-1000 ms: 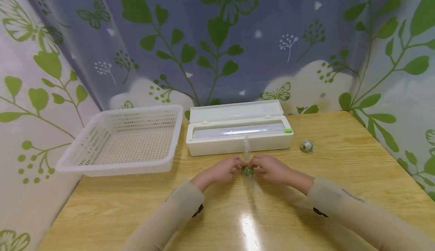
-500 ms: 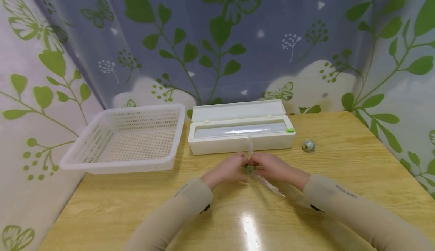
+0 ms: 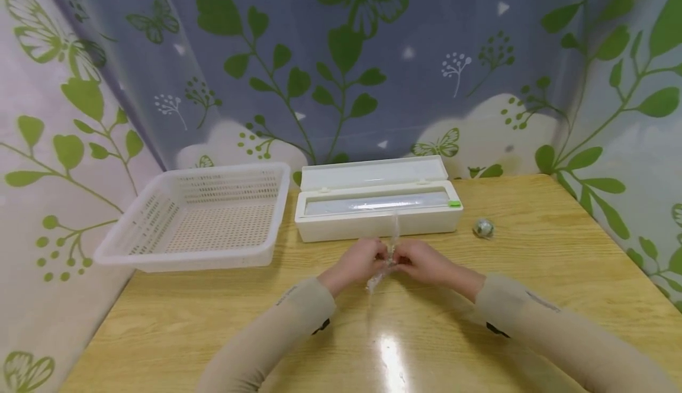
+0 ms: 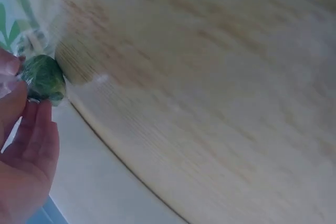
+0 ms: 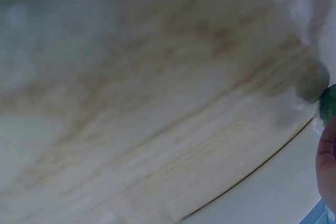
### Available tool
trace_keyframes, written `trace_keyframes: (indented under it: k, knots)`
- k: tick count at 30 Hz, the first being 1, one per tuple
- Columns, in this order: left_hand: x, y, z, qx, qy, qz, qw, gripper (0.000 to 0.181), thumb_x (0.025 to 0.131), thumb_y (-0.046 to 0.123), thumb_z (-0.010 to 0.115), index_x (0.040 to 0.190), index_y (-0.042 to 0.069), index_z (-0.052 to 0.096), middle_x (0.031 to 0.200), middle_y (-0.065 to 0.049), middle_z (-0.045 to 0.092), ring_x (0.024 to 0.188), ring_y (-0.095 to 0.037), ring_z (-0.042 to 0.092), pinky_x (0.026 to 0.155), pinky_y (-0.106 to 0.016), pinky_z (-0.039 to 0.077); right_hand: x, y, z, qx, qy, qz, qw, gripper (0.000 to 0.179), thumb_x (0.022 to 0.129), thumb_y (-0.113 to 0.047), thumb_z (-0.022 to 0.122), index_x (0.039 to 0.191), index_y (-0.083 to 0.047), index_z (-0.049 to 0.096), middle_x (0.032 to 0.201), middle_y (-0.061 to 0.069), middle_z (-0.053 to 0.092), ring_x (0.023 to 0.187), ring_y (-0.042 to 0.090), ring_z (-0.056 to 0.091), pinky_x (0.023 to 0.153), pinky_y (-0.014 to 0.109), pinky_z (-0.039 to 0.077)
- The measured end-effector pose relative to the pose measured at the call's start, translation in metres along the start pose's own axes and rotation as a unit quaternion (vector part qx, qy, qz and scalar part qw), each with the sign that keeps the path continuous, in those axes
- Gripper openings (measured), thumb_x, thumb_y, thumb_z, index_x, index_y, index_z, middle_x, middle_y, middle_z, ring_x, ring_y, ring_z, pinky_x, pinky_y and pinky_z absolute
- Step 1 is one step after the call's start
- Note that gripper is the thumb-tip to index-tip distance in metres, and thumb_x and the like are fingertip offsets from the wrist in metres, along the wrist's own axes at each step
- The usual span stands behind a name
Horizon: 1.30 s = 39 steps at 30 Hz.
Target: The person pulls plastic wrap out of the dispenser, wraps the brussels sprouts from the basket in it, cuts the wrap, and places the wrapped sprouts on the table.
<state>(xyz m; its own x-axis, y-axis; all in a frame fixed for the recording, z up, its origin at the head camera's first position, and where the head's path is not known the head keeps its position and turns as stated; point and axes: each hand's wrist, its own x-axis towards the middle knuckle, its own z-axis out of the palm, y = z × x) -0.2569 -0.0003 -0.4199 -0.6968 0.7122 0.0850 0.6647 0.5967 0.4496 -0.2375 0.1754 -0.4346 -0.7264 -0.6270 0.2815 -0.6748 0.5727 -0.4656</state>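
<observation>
Between both hands is a small leafy green ball that looks like a Brussels sprout [image 4: 43, 77], wrapped in clear cling film [image 3: 374, 282]. My left hand [image 3: 363, 259] pinches it from the left; in the left wrist view its fingers sit under and beside the ball. From the other side my right hand [image 3: 423, 261] pinches the film at the ball, and only its edge shows in the right wrist view. Loose film strands stick out toward the box and toward me. A second film-wrapped ball [image 3: 484, 228] lies on the table to the right.
Behind the hands stands a white cling film dispenser box [image 3: 373, 228], lid [image 3: 373, 172] raised, a film roll [image 3: 378, 203] inside. A white perforated basket [image 3: 186, 261] stands at the left on the wooden table [image 3: 213, 304]. A patterned curtain [image 3: 330, 55] hangs behind.
The loose near tail of film has swung from the lower right to the lower left. The ball has turned between the fingers and is less visible from the head view. Both hands stay close together.
</observation>
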Motion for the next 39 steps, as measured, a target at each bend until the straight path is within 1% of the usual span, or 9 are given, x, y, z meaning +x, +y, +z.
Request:
trace_keyframes:
  k: [4,9,12,17,23,30,32,36,39]
  knots:
    - [0.001,0.000,-0.001,-0.026,-0.006,-0.002,0.9997,0.005,0.081,0.006,0.063,0.082,0.005,0.067,0.081,-0.001,0.063,0.077,-0.011,0.057,0.067,-0.015,0.044,-0.005,-0.006,0.000,-0.010,-0.003,0.012,0.9999,0.008,0.079,-0.007,0.065,0.074,-0.008,0.058,0.067,-0.006,0.055,0.061,0.004,0.048,0.054,0.021,0.042]
    - [0.002,0.001,-0.001,-0.040,-0.007,-0.002,0.9992,0.005,0.081,0.005,0.063,0.084,0.006,0.066,0.083,-0.001,0.063,0.080,-0.011,0.057,0.070,-0.016,0.044,-0.005,-0.011,-0.004,-0.025,0.009,0.041,0.9988,0.010,0.077,-0.003,0.065,0.076,-0.008,0.057,0.069,-0.005,0.053,0.063,0.007,0.049,0.055,0.022,0.043]
    - [0.003,-0.001,-0.002,-0.051,-0.008,0.002,0.9986,0.009,0.079,-0.001,0.063,0.085,0.005,0.066,0.084,-0.002,0.062,0.082,-0.013,0.057,0.073,-0.018,0.044,-0.001,-0.011,-0.005,-0.002,0.001,0.080,0.9968,0.010,0.077,0.000,0.064,0.076,-0.007,0.058,0.070,-0.004,0.054,0.064,0.008,0.051,0.057,0.023,0.044]
    - [0.006,-0.005,-0.001,-0.082,-0.011,-0.007,0.9965,0.005,0.078,0.004,0.066,0.083,0.004,0.064,0.083,-0.003,0.061,0.085,-0.016,0.057,0.072,-0.020,0.045,0.005,-0.008,-0.008,0.043,-0.007,0.140,0.9891,0.012,0.076,-0.001,0.066,0.071,-0.007,0.057,0.066,-0.004,0.054,0.060,0.008,0.048,0.054,0.024,0.042]
    - [0.010,-0.003,0.003,-0.116,-0.011,-0.035,0.9926,0.004,0.080,0.006,0.064,0.082,0.002,0.065,0.080,-0.001,0.058,0.081,-0.012,0.056,0.069,-0.018,0.044,0.003,-0.008,-0.013,0.029,-0.024,0.131,0.9907,0.013,0.073,-0.005,0.070,0.068,-0.007,0.057,0.063,-0.004,0.056,0.058,0.006,0.049,0.053,0.021,0.043]
    - [0.011,0.003,0.006,-0.145,0.006,-0.042,0.9886,0.006,0.077,0.008,0.068,0.074,0.004,0.065,0.075,0.001,0.059,0.075,-0.010,0.055,0.065,-0.017,0.044,0.003,-0.022,-0.026,-0.106,-0.025,0.100,0.9889,0.009,0.076,-0.018,0.069,0.074,-0.012,0.063,0.073,-0.004,0.059,0.066,0.012,0.054,0.056,0.026,0.045]
    - [0.012,0.003,0.006,-0.159,0.006,-0.047,0.9861,0.007,0.076,0.007,0.068,0.072,0.004,0.064,0.073,0.000,0.060,0.072,-0.010,0.055,0.063,-0.018,0.045,0.004,-0.023,-0.028,-0.115,-0.033,0.092,0.9885,0.007,0.077,-0.019,0.068,0.075,-0.014,0.065,0.075,-0.004,0.059,0.069,0.014,0.055,0.056,0.026,0.045]
    - [0.013,0.002,0.005,-0.202,-0.003,-0.089,0.9754,0.007,0.075,0.006,0.069,0.075,0.004,0.062,0.073,0.001,0.058,0.069,-0.010,0.054,0.060,-0.020,0.045,0.006,-0.017,-0.029,-0.033,-0.054,0.104,0.9926,0.014,0.084,-0.017,0.060,0.072,-0.011,0.065,0.069,-0.004,0.058,0.059,0.011,0.048,0.052,0.024,0.040]
    - [0.014,0.002,0.004,-0.208,-0.007,-0.128,0.9696,0.011,0.075,0.010,0.070,0.078,0.004,0.062,0.074,0.000,0.057,0.067,-0.011,0.052,0.059,-0.022,0.045,0.009,-0.011,-0.030,0.033,-0.062,0.118,0.9905,0.019,0.085,-0.016,0.056,0.070,-0.008,0.063,0.062,-0.003,0.055,0.052,0.009,0.042,0.048,0.024,0.037]
